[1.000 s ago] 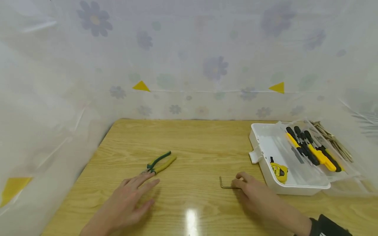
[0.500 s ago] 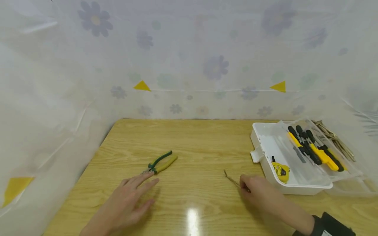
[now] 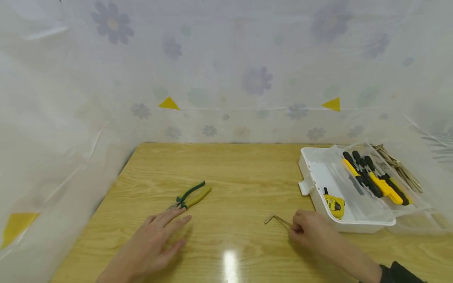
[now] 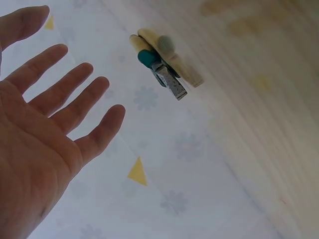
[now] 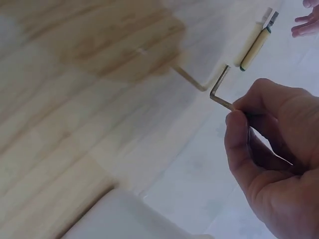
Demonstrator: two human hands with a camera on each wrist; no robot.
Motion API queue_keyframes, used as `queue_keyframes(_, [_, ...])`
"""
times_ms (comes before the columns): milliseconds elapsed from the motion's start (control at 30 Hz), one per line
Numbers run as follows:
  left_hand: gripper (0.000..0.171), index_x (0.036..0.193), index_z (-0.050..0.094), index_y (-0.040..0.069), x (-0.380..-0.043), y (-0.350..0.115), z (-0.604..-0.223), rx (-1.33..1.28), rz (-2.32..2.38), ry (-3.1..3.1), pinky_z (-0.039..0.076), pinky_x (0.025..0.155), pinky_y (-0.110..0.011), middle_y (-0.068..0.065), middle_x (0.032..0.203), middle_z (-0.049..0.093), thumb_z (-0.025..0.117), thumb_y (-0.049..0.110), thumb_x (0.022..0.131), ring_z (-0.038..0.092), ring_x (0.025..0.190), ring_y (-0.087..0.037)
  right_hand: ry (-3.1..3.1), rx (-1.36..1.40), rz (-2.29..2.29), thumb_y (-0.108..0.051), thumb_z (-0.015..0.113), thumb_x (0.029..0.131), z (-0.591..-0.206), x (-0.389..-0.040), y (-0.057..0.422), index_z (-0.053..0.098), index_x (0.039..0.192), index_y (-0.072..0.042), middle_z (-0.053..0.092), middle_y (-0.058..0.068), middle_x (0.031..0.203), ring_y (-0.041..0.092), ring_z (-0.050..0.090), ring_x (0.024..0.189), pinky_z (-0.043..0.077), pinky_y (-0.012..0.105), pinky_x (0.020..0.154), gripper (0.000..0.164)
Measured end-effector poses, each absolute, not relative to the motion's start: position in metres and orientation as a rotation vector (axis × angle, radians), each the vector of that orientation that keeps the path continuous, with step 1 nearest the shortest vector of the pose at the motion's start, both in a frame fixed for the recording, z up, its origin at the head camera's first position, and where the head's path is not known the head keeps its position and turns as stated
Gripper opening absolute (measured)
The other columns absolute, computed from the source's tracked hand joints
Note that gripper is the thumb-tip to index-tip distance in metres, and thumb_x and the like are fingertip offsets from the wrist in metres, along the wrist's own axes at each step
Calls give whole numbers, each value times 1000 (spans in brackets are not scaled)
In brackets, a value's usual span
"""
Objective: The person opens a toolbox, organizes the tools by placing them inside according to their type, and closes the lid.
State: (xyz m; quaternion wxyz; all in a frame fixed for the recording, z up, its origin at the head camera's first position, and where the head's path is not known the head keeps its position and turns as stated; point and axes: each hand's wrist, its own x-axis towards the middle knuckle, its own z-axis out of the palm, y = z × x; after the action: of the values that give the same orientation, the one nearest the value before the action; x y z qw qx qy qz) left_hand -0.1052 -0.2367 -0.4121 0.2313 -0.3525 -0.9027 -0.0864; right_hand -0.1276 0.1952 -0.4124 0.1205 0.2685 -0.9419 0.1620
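A brass-coloured hex key, bent in an L, is pinched between the thumb and forefinger of my right hand. Its short arm points out to the left, just over the wooden table; the right wrist view shows the hex key and its reflection. My left hand hovers over the table with its fingers spread and holds nothing. Just beyond those fingertips lie pliers with one green and one yellow handle. The pliers' metal nose is partly hidden by the hand in the head view. In the left wrist view the pliers appear past the fingers.
At the right stands a white toolbox with its clear lid tilted over it. A yellow tape measure lies inside, and several screwdrivers rest on the clear part. More brass hex keys lie at its far right. Patterned sheeting surrounds the table.
My right hand has lifted the hex key a little and turned it, so its short arm has swung from pointing away to pointing toward me. The left hand and pliers stay put.
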Motion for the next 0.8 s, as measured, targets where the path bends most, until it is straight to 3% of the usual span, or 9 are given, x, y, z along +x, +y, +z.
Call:
queue_keyframes(300, [53, 137, 64, 21, -106, -233, -413, -990, -239, -2479, 57, 83, -46, -2, 139, 64, 78, 32, 87, 65, 122, -21, -2363, 872, 580, 11, 81, 57, -416, -130, 204, 59, 65, -21, 59, -13, 72, -8, 47, 63, 40, 6, 54, 40])
queue_keyframes(367, [56, 137, 64, 21, -107, -230, -413, -1010, -235, -2494, 57, 85, -46, -2, 139, 64, 80, 31, 84, 64, 124, -21, -2312, 870, 596, 10, 82, 58, -415, -131, 208, 60, 67, -19, 62, -11, 73, -6, 51, 63, 42, 7, 55, 38])
queue_keyframes(433, [57, 138, 63, 21, -108, -226, -412, -1036, -234, -2514, 56, 89, -48, -1, 140, 63, 80, 30, 84, 63, 125, -22, -2266, 848, 588, -5, 82, 77, -413, -132, 213, 60, 67, -20, 63, -10, 74, -5, 53, 62, 43, 7, 56, 29])
queue_keyframes(533, [58, 139, 62, 22, -110, -218, -409, -1075, -246, -2548, 55, 95, -51, -2, 143, 61, 80, 30, 85, 61, 129, -22, -2176, 811, 564, -33, 65, 98, -409, -134, 222, 62, 67, -19, 66, -7, 75, -3, 55, 60, 45, 8, 55, 34])
queue_keyframes(600, [58, 140, 61, 23, -111, -213, -407, -1104, -254, -2559, 54, 96, -53, -2, 145, 60, 80, 31, 86, 60, 130, -21, -2142, 764, 557, -48, 49, 102, -404, -135, 229, 63, 67, -19, 68, -6, 75, -4, 56, 60, 46, 8, 56, 48])
queue_keyframes(800, [56, 143, 57, 25, -116, -194, -401, -1260, -233, -2539, 55, 94, -48, -1, 147, 58, 75, 32, 91, 59, 131, -20, -2110, 583, 526, -58, 51, 99, -384, -133, 253, 67, 64, -15, 72, 1, 71, -6, 60, 59, 43, 8, 50, 58])
